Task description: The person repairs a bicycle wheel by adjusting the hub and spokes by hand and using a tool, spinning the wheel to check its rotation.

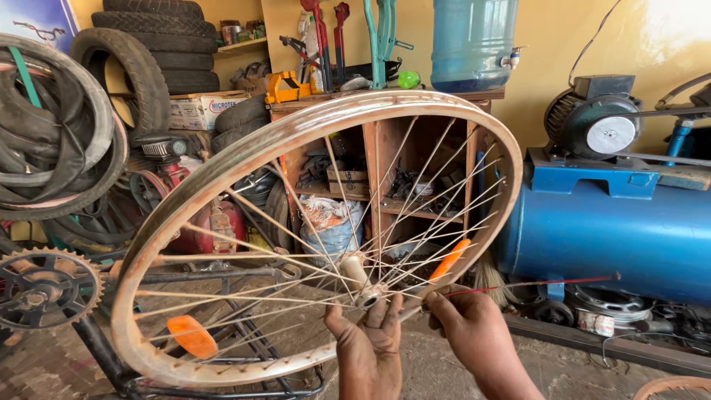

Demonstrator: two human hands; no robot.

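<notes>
**Loose spoke at a rusty wheel's hub**

The left hand (368, 342) cups the hub (361, 284), fingers closed round it. The right hand (468, 326) pinches a thin spoke (533, 284), which probably flexes easily; best taken near its hub end. The bicycle wheel (222, 167) stands upright, light but rigid, steadiest held at the hub. Behind: wooden shelves (415, 211), blue compressor tank (615, 237).

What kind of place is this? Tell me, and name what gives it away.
Most likely a small bicycle repair workshop. The left hand and right hand work at the hub of a bare spoked wheel, used tyres are stacked behind it, and a blue air compressor stands at the wall.
</notes>
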